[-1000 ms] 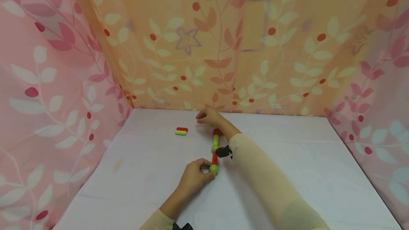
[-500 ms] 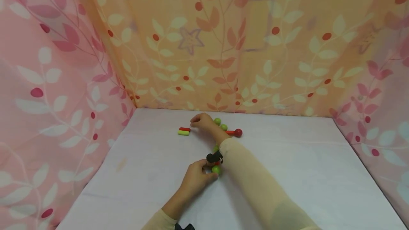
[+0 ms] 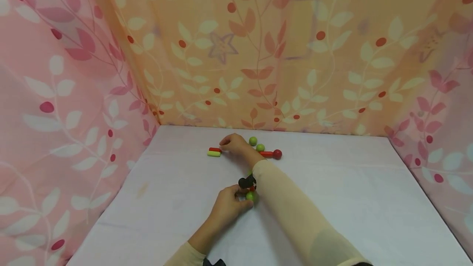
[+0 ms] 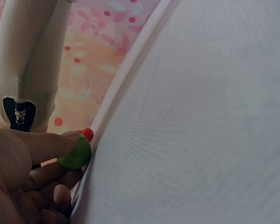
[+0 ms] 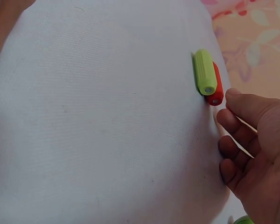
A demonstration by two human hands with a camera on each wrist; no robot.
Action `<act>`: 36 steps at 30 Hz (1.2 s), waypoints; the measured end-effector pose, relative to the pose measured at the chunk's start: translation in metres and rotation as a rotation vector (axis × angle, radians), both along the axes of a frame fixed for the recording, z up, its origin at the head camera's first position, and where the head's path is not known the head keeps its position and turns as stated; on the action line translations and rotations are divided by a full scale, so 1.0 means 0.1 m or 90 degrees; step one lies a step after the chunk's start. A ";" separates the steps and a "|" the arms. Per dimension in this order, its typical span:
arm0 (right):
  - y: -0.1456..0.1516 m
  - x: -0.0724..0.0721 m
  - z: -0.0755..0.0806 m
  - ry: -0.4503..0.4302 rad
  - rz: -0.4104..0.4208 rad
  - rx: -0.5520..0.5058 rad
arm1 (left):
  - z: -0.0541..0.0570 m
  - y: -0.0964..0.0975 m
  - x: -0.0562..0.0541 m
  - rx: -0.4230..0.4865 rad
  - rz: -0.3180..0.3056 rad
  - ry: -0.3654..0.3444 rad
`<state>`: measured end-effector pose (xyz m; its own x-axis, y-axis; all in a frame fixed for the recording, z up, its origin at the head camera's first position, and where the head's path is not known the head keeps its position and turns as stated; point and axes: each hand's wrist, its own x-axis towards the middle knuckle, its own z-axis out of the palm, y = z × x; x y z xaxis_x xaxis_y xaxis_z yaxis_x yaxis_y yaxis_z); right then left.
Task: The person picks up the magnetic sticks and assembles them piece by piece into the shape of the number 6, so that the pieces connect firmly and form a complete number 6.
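Note:
My left hand (image 3: 228, 206) pinches a green ball (image 3: 251, 196) between thumb and fingers, low at the table. The left wrist view shows the thumb on this ball (image 4: 76, 154), with a red piece (image 4: 87, 134) just behind it. My right hand (image 3: 236, 145) reaches to the far left, its fingers loosely bent and nothing between them. Its thumb and forefinger tips are right by the end of a red rod (image 5: 215, 88). A yellow-green grooved rod (image 5: 205, 72) lies side by side with that red rod. My right forearm hides most of the pieces leading away from the held ball.
Two green balls, a farther one (image 3: 253, 141) and a nearer one (image 3: 260, 147), lie beyond my right wrist. A red rod (image 3: 267, 154) with a dark red ball (image 3: 277, 154) at its end lies beside them. Floral curtains (image 3: 295, 52) stand around the white table (image 3: 351, 200).
My right hand has moved left and down to the pair of rods, uncovering the green balls and the dark red ball behind it. My left hand keeps its hold on the green ball.

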<state>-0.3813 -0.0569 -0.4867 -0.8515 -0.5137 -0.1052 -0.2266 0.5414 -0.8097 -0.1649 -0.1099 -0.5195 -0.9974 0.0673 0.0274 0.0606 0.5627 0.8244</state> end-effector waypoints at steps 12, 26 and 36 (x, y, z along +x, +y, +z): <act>-0.03 -0.02 0.00 0.031 0.025 0.049 | -0.01 0.01 0.00 0.002 -0.002 0.013; -0.05 -0.04 -0.02 0.087 0.031 0.092 | 0.01 0.00 0.00 0.006 -0.007 -0.010; -0.03 -0.05 0.05 0.056 0.041 0.042 | 0.01 -0.02 0.01 0.007 -0.012 -0.009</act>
